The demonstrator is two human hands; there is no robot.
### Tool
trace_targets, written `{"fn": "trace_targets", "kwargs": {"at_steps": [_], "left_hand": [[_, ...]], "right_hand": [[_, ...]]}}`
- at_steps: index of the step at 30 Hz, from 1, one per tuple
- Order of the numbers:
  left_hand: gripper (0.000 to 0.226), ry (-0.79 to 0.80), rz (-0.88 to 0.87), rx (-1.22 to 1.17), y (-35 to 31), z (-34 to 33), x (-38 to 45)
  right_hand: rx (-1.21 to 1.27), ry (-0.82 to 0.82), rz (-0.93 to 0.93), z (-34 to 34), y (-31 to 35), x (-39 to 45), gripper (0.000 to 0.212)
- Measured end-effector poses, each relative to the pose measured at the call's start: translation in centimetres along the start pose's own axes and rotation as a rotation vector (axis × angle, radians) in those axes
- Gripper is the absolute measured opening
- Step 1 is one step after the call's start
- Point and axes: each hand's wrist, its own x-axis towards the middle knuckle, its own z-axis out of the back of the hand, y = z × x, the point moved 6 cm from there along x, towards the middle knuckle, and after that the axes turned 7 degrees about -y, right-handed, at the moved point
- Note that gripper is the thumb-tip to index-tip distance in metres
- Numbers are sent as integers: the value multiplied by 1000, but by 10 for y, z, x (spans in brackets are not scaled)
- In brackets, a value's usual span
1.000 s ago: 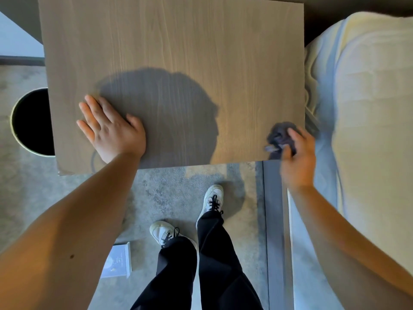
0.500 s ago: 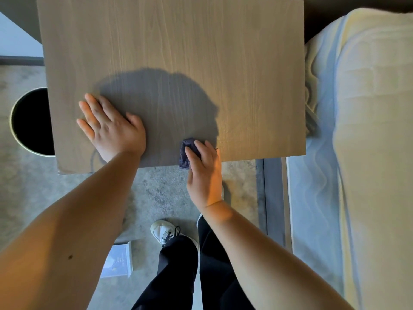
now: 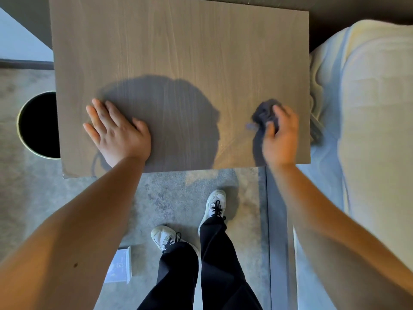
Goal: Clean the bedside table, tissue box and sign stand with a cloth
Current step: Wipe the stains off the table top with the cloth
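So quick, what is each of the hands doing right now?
Left hand: open, resting flat on the bedside table.
Right hand: closed, gripping the dark cloth on the tabletop.

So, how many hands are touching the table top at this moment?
2. The left hand rests flat on the near left part of the bedside table. The right hand grips the dark cloth on the near right part, close to the bed.

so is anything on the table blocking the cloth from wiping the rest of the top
Nothing visible does, apart from the left hand pressed flat near the front left; the right hand holds the cloth on the bedside table.
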Motion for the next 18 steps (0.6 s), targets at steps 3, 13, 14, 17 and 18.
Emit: {"fn": "trace_targets", "kwargs": {"at_steps": [3, 13, 14, 17, 18], "left_hand": [[73, 0, 5, -2, 0, -1, 0], [72, -5, 1, -3, -1, 2, 0], [73, -6, -2, -3, -1, 2, 0], [72, -8, -6, -4, -2, 3, -1], [72, -11, -8, -3, -2, 3, -1]], "right_hand": [[-96, -1, -13, -4, -9, 47, 40], [-82, 289, 605, -75, 77, -103, 29], [-56, 326, 647, -75, 73, -119, 29], [-88, 411, 703, -60, 47, -129, 39], [-119, 400, 666, -50, 36, -120, 41]]}}
